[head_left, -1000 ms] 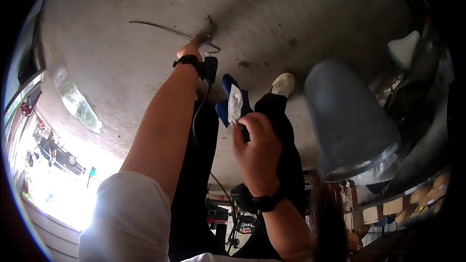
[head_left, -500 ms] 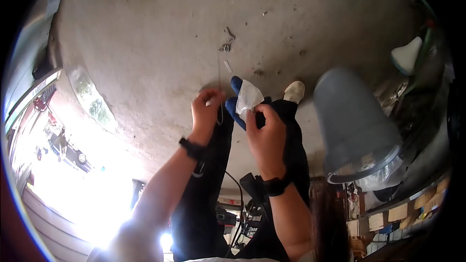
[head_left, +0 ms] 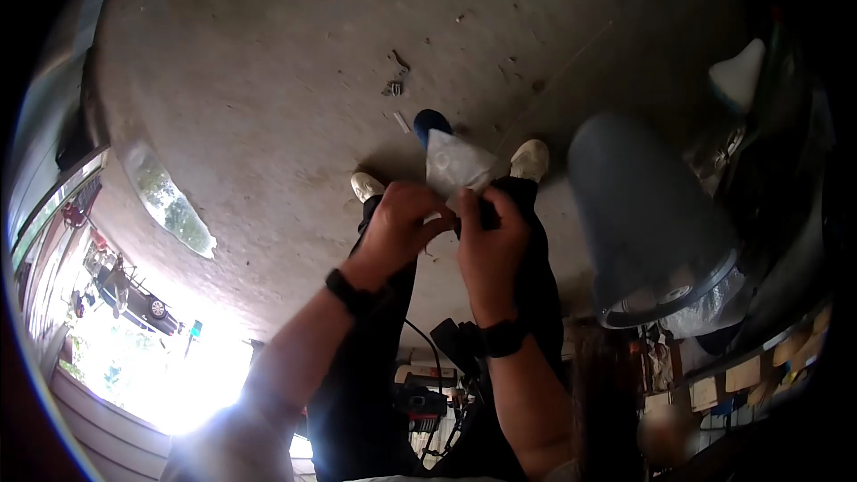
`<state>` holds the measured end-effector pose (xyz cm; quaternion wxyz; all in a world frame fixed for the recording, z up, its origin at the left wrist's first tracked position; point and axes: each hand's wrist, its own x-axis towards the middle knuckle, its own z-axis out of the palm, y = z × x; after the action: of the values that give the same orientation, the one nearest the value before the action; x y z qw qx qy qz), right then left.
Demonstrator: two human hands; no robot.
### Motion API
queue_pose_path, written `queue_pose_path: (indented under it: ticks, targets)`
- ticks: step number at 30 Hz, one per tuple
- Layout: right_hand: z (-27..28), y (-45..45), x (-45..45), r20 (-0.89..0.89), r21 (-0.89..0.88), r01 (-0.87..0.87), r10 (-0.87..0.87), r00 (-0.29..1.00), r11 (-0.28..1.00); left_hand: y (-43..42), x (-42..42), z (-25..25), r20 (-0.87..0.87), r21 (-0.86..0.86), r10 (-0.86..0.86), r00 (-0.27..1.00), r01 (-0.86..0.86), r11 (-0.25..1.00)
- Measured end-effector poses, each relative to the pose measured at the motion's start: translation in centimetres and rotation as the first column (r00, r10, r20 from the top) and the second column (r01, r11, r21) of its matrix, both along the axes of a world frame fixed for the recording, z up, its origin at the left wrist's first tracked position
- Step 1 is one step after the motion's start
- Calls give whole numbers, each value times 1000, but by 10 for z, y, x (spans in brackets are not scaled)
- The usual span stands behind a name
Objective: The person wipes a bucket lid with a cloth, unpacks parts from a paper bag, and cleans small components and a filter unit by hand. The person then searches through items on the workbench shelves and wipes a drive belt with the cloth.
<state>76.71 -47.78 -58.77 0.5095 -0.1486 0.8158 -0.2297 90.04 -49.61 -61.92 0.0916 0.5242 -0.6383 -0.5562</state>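
My right hand (head_left: pixel 491 236) is closed, pinching the lower edge of a small translucent white bag (head_left: pixel 461 163) between thumb and fingers. A faint ring shape shows at the bag's left side. Just beyond the bag a rounded blue thing (head_left: pixel 431 123) sticks out, partly covered by it; I cannot tell its kind. My left hand (head_left: pixel 403 221) is closed too, its fingertips pressed together close to the right hand, below the bag. What they pinch, if anything, is hidden.
My light shoes (head_left: pixel 530 161) stand on the concrete floor (head_left: pixel 268 54). Small metal pieces (head_left: pixel 394 87) and a pale strip (head_left: pixel 402 121) lie ahead. A large grey bucket-like container (head_left: pixel 647 214) is at the right, a white-topped object (head_left: pixel 739 76) behind it.
My left hand has moved right, up to my right hand; the thin pale loop at its fingers no longer shows. The bag has turned, and less of the blue thing is visible.
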Motion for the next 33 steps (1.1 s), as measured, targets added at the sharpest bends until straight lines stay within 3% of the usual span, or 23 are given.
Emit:
queue_pose_path:
  ticks: [1, 2, 3, 4, 5, 7, 9, 10, 14, 15, 21, 24, 27, 29, 30, 31, 33]
  targets:
    - [5, -1, -4, -35, 25, 39, -38, 999, 999, -7, 9, -11, -139, 308, 24, 990, 20, 951]
    - [9, 1, -9, -49, 40, 84, -82, 995, 996, -19, 21, -26, -162, 629, 149, 975, -14, 777]
    - [15, 6, -12, -64, 50, 130, -126, 990, 990, -36, 32, -47, -161, 735, 315, 935, -99, 670]
    - [16, 10, -16, -81, 59, 180, -175, 981, 982, -51, 29, -66, -109, 548, 311, 944, -205, 811]
    - [15, 17, -18, -68, 69, 242, -237, 969, 968, -61, 24, -92, 4, 251, 121, 993, -118, 961]
    - [15, 32, -21, -46, 114, 352, -349, 936, 929, -66, -2, -155, 80, -46, 69, 994, -66, 997]
    - [24, 30, -29, -18, 224, 429, -436, 900, 875, -74, -45, -199, 39, -240, -35, 999, 43, 970]
    - [27, 26, -33, -6, 269, 462, -479, 878, 845, -74, -67, -216, 62, -252, -32, 998, 47, 967]
    - [22, 30, -47, -93, 165, 444, -434, 896, 881, -61, -146, -254, 64, -293, 5, 998, 14, 956]
    - [22, 31, -49, -79, 125, 469, -462, 883, 875, -57, -158, -257, 55, -229, -18, 998, 30, 973]
    - [24, 37, -64, -69, 93, 492, -487, 870, 865, -45, -172, -264, 363, -366, -333, 870, 462, 808]
    - [22, 34, -66, -50, 52, 527, -525, 850, 848, -43, -170, -256, 538, -361, -350, 767, 585, 727]
    - [19, 38, -67, -67, 65, 508, -504, 861, 859, -41, -162, -240, 407, -386, -227, 885, 392, 835]
    - [19, 38, -67, -93, 102, 466, -458, 884, 879, -42, -143, -195, 268, -137, -83, 960, 124, 983]
    - [16, 38, -62, -104, 81, 525, -517, 850, 847, -45, -130, -165, 223, -4, 14, 975, -13, 1000]
    - [11, 43, -61, -83, 57, 506, -501, 861, 860, -44, -114, -140, 114, 262, 189, 975, -213, 941]
    - [5, 47, -60, -75, 49, 419, -415, 907, 907, -33, -77, -80, 109, 544, 362, 926, -360, 758]
